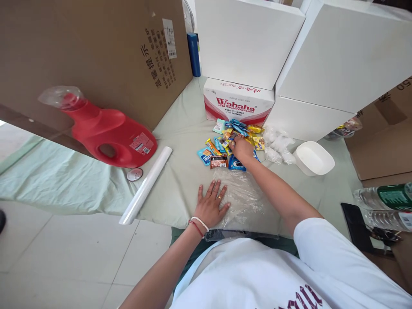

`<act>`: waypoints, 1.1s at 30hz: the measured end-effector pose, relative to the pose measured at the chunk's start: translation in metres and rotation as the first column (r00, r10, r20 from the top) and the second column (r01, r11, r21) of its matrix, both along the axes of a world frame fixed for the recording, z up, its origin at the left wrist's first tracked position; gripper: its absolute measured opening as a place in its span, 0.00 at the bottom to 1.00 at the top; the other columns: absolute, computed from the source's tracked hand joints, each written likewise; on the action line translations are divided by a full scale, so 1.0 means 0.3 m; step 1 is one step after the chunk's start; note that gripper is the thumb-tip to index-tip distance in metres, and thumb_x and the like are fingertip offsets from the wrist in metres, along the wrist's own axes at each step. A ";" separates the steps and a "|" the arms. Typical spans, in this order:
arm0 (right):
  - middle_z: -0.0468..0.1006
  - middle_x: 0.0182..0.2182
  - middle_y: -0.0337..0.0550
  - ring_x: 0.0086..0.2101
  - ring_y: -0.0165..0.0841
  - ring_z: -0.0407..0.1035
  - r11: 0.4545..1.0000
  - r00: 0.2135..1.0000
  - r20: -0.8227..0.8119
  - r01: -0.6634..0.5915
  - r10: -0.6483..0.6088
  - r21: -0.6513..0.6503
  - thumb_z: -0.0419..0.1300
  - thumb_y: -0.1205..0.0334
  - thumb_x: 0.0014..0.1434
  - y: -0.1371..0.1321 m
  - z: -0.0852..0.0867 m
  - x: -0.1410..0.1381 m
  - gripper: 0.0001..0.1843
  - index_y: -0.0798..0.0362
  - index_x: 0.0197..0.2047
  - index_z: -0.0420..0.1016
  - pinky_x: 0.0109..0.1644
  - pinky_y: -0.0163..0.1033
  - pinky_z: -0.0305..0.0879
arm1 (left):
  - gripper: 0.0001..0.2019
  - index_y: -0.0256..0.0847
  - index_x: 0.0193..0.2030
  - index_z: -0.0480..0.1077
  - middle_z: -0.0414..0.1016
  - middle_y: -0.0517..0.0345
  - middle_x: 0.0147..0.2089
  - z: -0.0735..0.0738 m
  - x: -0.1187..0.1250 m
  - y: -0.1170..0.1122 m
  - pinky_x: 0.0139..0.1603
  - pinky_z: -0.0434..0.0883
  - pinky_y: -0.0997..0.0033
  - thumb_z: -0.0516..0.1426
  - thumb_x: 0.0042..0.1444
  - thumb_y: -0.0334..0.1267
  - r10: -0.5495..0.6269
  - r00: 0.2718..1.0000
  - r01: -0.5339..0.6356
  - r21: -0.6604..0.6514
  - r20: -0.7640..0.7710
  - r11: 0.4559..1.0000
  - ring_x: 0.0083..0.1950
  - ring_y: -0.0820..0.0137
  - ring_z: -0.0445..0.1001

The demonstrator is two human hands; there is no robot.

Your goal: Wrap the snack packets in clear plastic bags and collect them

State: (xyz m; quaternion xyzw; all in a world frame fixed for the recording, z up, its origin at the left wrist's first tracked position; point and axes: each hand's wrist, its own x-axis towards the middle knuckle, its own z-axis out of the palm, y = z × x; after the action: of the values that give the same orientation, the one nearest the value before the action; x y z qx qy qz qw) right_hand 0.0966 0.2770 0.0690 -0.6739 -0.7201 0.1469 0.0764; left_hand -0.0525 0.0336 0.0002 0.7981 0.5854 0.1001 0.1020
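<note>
My left hand (pixel 210 207) lies flat with its fingers spread, on the cloth and the left edge of a clear plastic bag (pixel 243 195). My right hand (pixel 242 148) reaches into a pile of small wrapped snacks, its fingers curled down among the packets. What those fingers hold, if anything, is hidden. Around it lie a blue packet (pixel 236 164), a brown packet (pixel 219 162), a light blue packet (pixel 205 156) and several yellow ones. Crumpled clear plastic (pixel 279 143) sits right of the pile, beside a white plastic tub (pixel 314 158).
Behind the snacks stands a Wahaha water carton (pixel 238 103) below large white boxes (pixel 247 40). On the left are a red detergent bottle (pixel 112 133), a roll of plastic film (pixel 146 184) and a big brown carton (pixel 96 51). Plastic bottles (pixel 383 197) and a black phone (pixel 357 227) lie right.
</note>
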 end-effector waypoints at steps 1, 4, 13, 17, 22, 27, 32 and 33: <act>0.81 0.50 0.54 0.51 0.45 0.75 1.000 0.998 -0.060 0.027 -0.027 -0.002 0.59 0.55 0.69 0.013 -0.006 0.007 0.17 0.55 0.55 0.76 0.52 0.44 0.68 | 0.33 0.49 0.78 0.56 0.48 0.48 0.81 0.001 0.000 0.000 0.78 0.37 0.29 0.47 0.70 0.57 0.001 1.000 -0.001 -0.003 0.001 1.000 0.81 0.51 0.50; 0.81 0.39 0.47 0.39 0.35 0.73 0.979 0.866 -0.459 0.160 -0.200 -0.124 0.60 0.58 0.66 0.029 -0.004 0.090 0.09 0.55 0.43 0.77 0.40 0.35 0.67 | 0.33 0.49 0.78 0.56 0.47 0.47 0.81 0.003 0.001 0.000 0.78 0.37 0.29 0.47 0.70 0.57 -0.001 1.000 0.001 -0.008 0.011 1.000 0.81 0.50 0.50; 0.65 0.23 0.34 0.20 0.22 0.47 0.841 0.396 -0.767 0.025 -0.504 -0.540 0.73 0.50 0.48 -0.242 0.073 0.536 0.20 0.52 0.31 0.68 0.19 0.28 0.40 | 0.33 0.50 0.78 0.56 0.49 0.47 0.81 0.000 0.001 -0.001 0.78 0.35 0.30 0.49 0.69 0.56 0.002 0.998 -0.003 0.012 0.058 1.000 0.81 0.49 0.50; 0.63 0.23 0.32 0.20 0.23 0.49 0.791 0.486 -0.748 -0.169 -0.452 -0.588 0.72 0.41 0.50 -0.416 0.023 0.548 0.24 0.53 0.35 0.72 0.20 0.29 0.43 | 0.32 0.48 0.78 0.54 0.49 0.48 0.81 -0.006 0.002 0.001 0.78 0.33 0.31 0.46 0.71 0.55 0.007 0.998 -0.007 0.001 0.056 1.000 0.81 0.52 0.49; 0.77 0.39 0.46 0.35 0.35 0.71 0.918 0.884 -0.464 -0.232 0.060 -0.323 0.61 0.43 0.64 -0.545 -0.026 0.399 0.22 0.53 0.47 0.79 0.37 0.38 0.67 | 0.38 0.40 0.80 0.47 0.49 0.41 0.80 -0.008 0.008 0.005 0.79 0.32 0.33 0.47 0.70 0.56 0.028 0.999 -0.027 -0.023 0.037 0.999 0.81 0.51 0.50; 0.71 0.63 0.51 0.56 0.44 0.70 0.878 0.891 -0.081 -0.455 0.448 -0.149 0.65 0.47 0.66 -0.623 -0.029 0.312 0.30 0.47 0.67 0.71 0.53 0.44 0.70 | 0.39 0.37 0.80 0.48 0.48 0.40 0.81 -0.006 0.009 0.005 0.78 0.30 0.33 0.47 0.70 0.57 0.022 1.000 -0.021 -0.031 0.016 0.999 0.81 0.51 0.49; 0.71 0.64 0.52 0.59 0.46 0.65 0.884 0.886 -0.042 -0.464 0.462 -0.066 0.63 0.48 0.68 -0.695 -0.072 0.374 0.30 0.47 0.69 0.70 0.59 0.49 0.69 | 0.35 0.40 0.80 0.49 0.48 0.44 0.81 -0.004 0.012 0.007 0.79 0.31 0.35 0.43 0.72 0.54 0.042 0.999 -0.043 -0.047 -0.020 0.998 0.81 0.54 0.49; 0.69 0.66 0.53 0.60 0.47 0.64 0.886 0.887 -0.054 -0.461 0.459 -0.040 0.63 0.49 0.68 -0.707 -0.084 0.392 0.31 0.47 0.71 0.68 0.61 0.50 0.68 | 0.34 0.40 0.80 0.48 0.48 0.44 0.81 -0.004 0.014 0.008 0.79 0.32 0.35 0.43 0.72 0.53 0.047 0.998 -0.049 -0.049 -0.034 0.998 0.81 0.54 0.49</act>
State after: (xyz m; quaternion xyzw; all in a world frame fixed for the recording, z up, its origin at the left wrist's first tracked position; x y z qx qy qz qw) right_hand 0.2141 0.0647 0.0439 -0.4824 -0.8534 0.1936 0.0375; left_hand -0.0483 0.0360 -0.0009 0.7827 0.6081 0.0749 0.1096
